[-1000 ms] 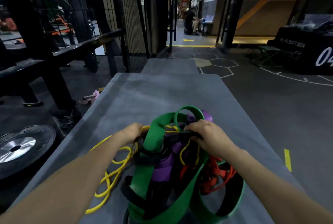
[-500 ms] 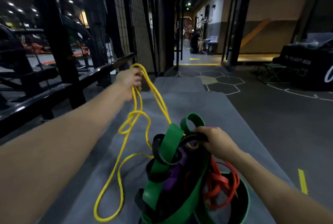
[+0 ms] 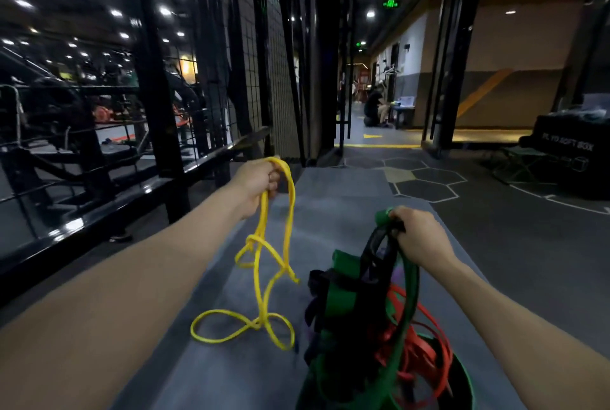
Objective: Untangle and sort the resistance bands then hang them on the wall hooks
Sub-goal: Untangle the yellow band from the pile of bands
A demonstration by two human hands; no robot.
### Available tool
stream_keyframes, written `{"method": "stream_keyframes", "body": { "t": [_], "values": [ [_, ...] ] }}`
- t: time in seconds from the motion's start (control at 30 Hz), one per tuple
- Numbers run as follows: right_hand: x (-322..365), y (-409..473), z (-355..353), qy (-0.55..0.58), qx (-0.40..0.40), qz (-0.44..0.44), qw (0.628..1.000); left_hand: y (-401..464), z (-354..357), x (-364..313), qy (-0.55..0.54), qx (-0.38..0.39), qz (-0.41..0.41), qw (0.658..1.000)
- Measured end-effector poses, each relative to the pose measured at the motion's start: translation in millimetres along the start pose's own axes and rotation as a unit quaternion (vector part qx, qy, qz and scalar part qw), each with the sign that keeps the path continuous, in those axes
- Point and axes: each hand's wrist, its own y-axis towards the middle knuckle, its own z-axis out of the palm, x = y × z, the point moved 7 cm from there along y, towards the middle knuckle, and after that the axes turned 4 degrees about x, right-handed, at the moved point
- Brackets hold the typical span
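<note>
Above the grey platform (image 3: 330, 211), 11 o'clock: left hand (image 3: 259, 178) grips yellow band (image 3: 260, 277), hanging vertically.
2 o'clock: right hand (image 3: 419, 238) clutches green band (image 3: 340, 294), black band (image 3: 373, 251), upright.

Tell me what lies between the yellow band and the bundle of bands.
Head view: only a bare strip of grey mat separates the yellow band from the bundle of bands; no strand crosses.

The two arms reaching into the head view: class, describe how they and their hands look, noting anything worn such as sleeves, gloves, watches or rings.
Both forearms are bare for their whole visible length, with no sleeve edge in view. The left hand and the right hand wear no gloves. No watch, bracelet or strap shows at either wrist. No rings can be made out, though the picture is slightly blurred and many fingers are hidden.
</note>
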Motion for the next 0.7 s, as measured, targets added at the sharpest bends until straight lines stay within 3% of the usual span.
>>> {"method": "stream_keyframes", "body": {
  "t": [0.2, 0.43, 0.57, 0.7],
  "values": [
    [-21.3, -19.7, 32.6, -0.046, 0.045, 0.078, 0.995, -17.3, -20.6, 60.4, 0.062, -0.022, -0.073, 0.995],
    [15.1, -23.6, 37.6, -0.065, 0.037, 0.054, 0.996, -41.5, -53.1, 121.0, 0.123, -0.018, -0.119, 0.985],
    [55.3, -30.8, 43.1, -0.076, 0.005, -0.010, 0.997, -62.8, -76.7, 153.2, 0.218, 0.004, -0.129, 0.967],
    [110.4, -44.1, 68.9, -0.047, 0.068, -0.107, 0.991, -80.3, -106.6, 173.5, 0.282, -0.003, -0.130, 0.950]
  ]
}}
